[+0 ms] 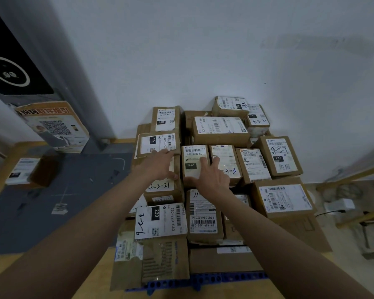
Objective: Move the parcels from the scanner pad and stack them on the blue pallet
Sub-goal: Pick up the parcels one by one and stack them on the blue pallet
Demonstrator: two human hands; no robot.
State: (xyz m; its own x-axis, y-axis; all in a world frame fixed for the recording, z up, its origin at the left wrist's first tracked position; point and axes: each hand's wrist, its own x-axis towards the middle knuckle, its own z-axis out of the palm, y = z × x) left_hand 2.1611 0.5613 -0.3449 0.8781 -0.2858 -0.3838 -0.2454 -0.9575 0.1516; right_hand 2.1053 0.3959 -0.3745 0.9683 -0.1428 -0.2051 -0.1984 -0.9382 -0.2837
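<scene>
Many brown cardboard parcels with white labels are stacked on the blue pallet [205, 279], against the white wall. Near the middle of the stack's top sits a small parcel labelled 032 [194, 157]. My left hand [158, 166] presses against its left side, thumb at its lower left corner, fingers reaching over the 122 parcel [158, 143]. On its lower right part lies my right hand [211, 179], fingers spread on top and thumb along the front edge. The dark grey scanner pad [78, 182] lies to the left, with one labelled parcel [25, 172] at its far left edge.
A grey scanner column [20, 74] with a QR-code poster [54, 128] stands behind the pad. A small paper scrap [59, 208] lies on the pad. Yellow rails [361, 216] and a white power strip [339, 205] with cables are on the floor to the right.
</scene>
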